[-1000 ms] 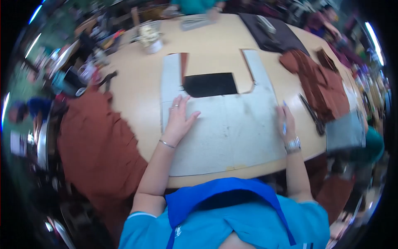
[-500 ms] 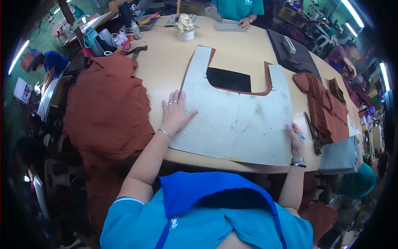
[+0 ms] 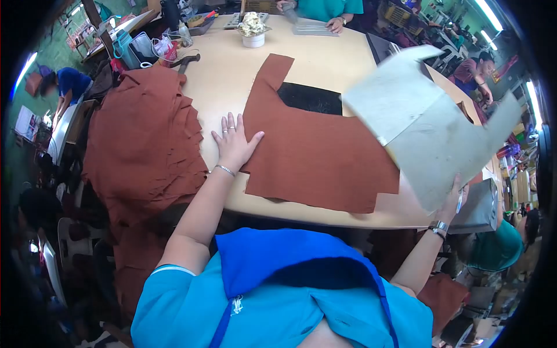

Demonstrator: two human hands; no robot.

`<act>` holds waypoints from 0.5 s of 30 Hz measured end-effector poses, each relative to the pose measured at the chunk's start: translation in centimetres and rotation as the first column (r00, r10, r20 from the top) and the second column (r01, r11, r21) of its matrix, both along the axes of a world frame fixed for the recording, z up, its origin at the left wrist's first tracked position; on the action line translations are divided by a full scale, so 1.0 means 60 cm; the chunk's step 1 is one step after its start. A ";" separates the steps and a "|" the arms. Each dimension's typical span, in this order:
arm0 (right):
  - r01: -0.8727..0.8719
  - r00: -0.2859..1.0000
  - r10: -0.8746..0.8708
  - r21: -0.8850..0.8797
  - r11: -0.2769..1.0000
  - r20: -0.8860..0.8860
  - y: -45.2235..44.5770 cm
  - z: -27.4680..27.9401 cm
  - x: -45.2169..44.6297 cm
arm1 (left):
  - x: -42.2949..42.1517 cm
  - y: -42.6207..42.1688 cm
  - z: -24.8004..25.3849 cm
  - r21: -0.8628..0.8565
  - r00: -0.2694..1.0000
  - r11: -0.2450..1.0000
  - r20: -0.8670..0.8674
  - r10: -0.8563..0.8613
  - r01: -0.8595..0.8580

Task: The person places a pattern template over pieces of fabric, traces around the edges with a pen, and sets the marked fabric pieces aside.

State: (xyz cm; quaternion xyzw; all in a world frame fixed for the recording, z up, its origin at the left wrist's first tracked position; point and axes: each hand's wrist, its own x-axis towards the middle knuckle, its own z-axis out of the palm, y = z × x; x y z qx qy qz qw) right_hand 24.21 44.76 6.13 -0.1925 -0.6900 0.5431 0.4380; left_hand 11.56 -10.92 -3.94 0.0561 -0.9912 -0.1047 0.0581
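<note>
A reddish-brown leather piece (image 3: pixel 319 153) lies flat in front of me, its upper left arm reaching away from me. My left hand (image 3: pixel 237 144) rests with fingers spread at its left edge, partly on the leather and partly on the table (image 3: pixel 217 185). On the right, my right hand (image 3: pixel 454 200) grips the lower edge of a whitish U-shaped pattern template (image 3: pixel 426 119), which is lifted, tilted and slightly blurred. A pen (image 3: pixel 460 201) shows between the fingers of that hand. Beyond the leather's inner edge lies a black rectangular sheet (image 3: pixel 310 98).
A stack of brown leather (image 3: pixel 142 133) overhangs the table on the left, near a hammer (image 3: pixel 185 61). A white tub (image 3: pixel 253 39) stands at the back, near a co-worker's hand (image 3: pixel 335 24). A grey metal box (image 3: pixel 478 203) sits at the right edge.
My right hand has lifted the template off the leather and swung it to the right, uncovering the brown piece. My left hand has stayed at the left edge.
</note>
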 end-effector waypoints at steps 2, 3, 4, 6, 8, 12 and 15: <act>0.180 0.983 -0.180 0.294 0.939 -0.024 0.034 -0.014 -0.003 | 0.003 0.001 0.004 0.072 1.000 0.997 -0.003 -0.028 0.029; 0.310 0.943 -0.332 0.412 0.857 -0.020 0.030 -0.012 -0.010 | 0.005 0.000 0.006 0.108 0.999 0.993 -0.004 -0.040 0.040; 0.334 0.926 -0.377 0.500 0.799 -0.016 0.024 -0.016 -0.013 | 0.005 0.001 0.005 0.128 0.998 0.991 -0.039 -0.043 0.047; 0.360 0.887 -0.462 0.662 0.658 -0.023 -0.001 -0.024 -0.020 | 0.004 0.002 0.000 0.167 0.993 0.984 -0.106 -0.044 0.061; 0.009 0.991 0.019 0.207 0.978 -0.132 0.002 -0.087 -0.064 | -0.005 -0.002 0.014 0.278 0.994 0.956 -0.067 -0.080 0.096; -0.273 0.932 0.096 0.502 0.821 0.351 -0.151 -0.125 -0.102 | -0.040 -0.023 -0.001 0.792 0.986 0.599 -0.164 0.026 0.115; -0.435 0.853 0.222 0.408 0.803 0.472 -0.235 -0.118 -0.113 | -0.021 -0.083 0.085 0.926 0.912 0.334 -0.281 0.299 0.176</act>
